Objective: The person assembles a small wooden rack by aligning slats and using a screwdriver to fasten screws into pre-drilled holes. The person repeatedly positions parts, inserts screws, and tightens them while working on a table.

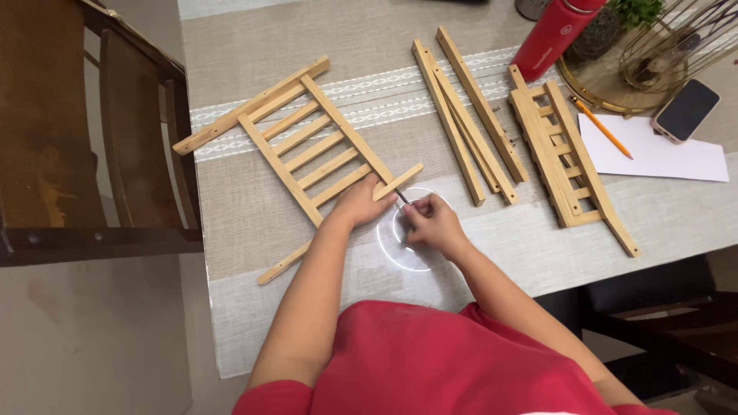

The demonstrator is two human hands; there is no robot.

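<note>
Fingers [375, 187] of the left hand [357, 204] press down on the lower end of a slatted wooden frame [307, 142], at the spot where a short wooden strip [400, 181] sticks out toward the right of the frame. That hand is curled over the wood, grasping the frame's corner. Just right of it, at the middle of the picture, the right hand [432, 223] is clenched around a thin dark tool [403, 197], whose tip points up and left at the end of the short strip. Whether the tip touches the wood is hard to tell. Both hands lie over a round clear disc [400, 253] on the cloth-covered surface [254, 207].

The slatted frame runs diagonally from the upper left toward the centre, with a long rail [250, 106] along its upper edge and another loose stick [283, 263] below it at lower left. Right of centre lie several loose wooden bars [469, 115], and farther right a second slatted panel [565, 154]. In the upper right are a red bottle [555, 34], a wire basket [669, 46], a phone [686, 110], and a sheet of white paper [661, 154] with an orange pencil [601, 127] on it. A dark wooden chair [84, 138] stands at the left edge.
</note>
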